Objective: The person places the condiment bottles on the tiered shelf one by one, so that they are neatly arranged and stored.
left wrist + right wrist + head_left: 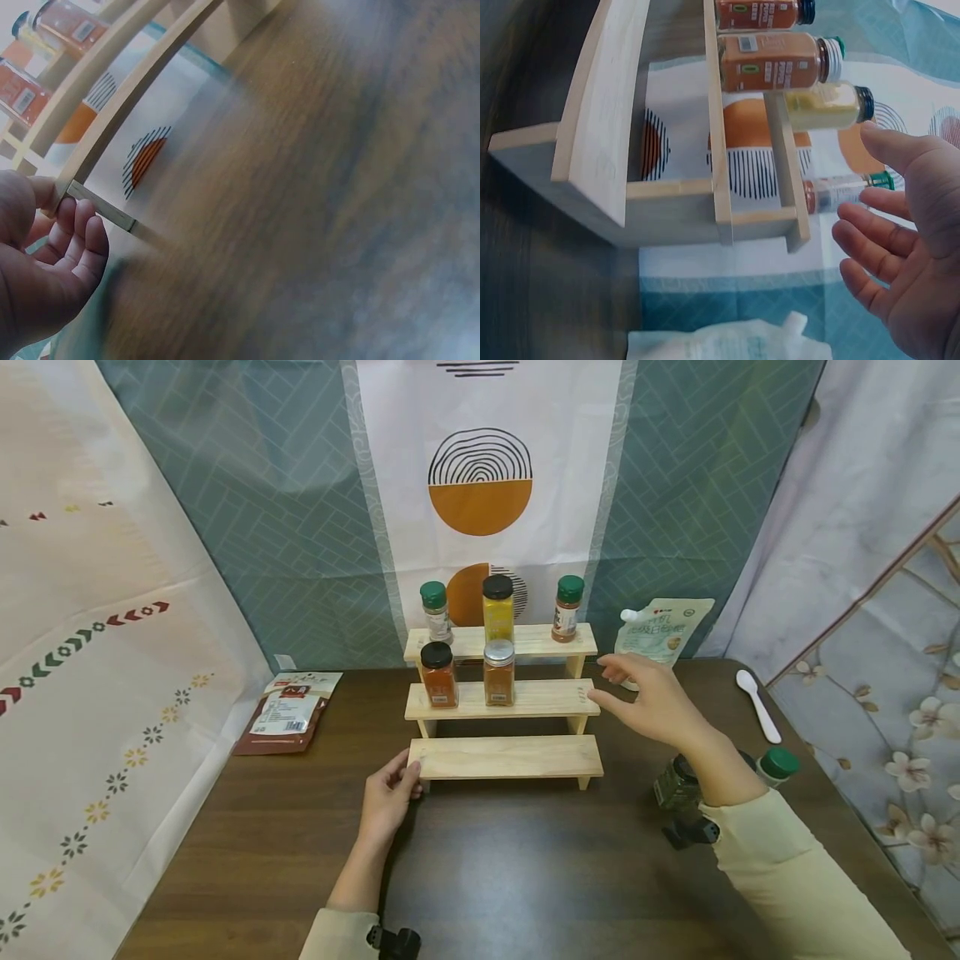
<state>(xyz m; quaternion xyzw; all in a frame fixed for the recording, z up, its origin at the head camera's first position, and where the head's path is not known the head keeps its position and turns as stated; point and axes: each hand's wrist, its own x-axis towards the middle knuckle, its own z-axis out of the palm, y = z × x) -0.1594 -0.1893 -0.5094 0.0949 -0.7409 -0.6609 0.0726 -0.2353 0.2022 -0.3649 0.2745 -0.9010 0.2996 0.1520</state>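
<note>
Pale sleeve (pixel 802 877) foremost, the right hand (pixel 651 697) hovers, grip empty, beside a wooden rack (pixel 551 696) on the table (pixel 525 877) as the left hand (pixel 386 797) pinches its lowest tier (pixel 517 760), stocking seemingly midway, next likely calling for the green-capped jar (pixel 778 764) by the forearm (pixel 722 768).

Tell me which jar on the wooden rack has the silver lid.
The orange-brown jar on the middle shelf, right of the black-lidded jar. The other four shelved jars are capped black or green.
</note>
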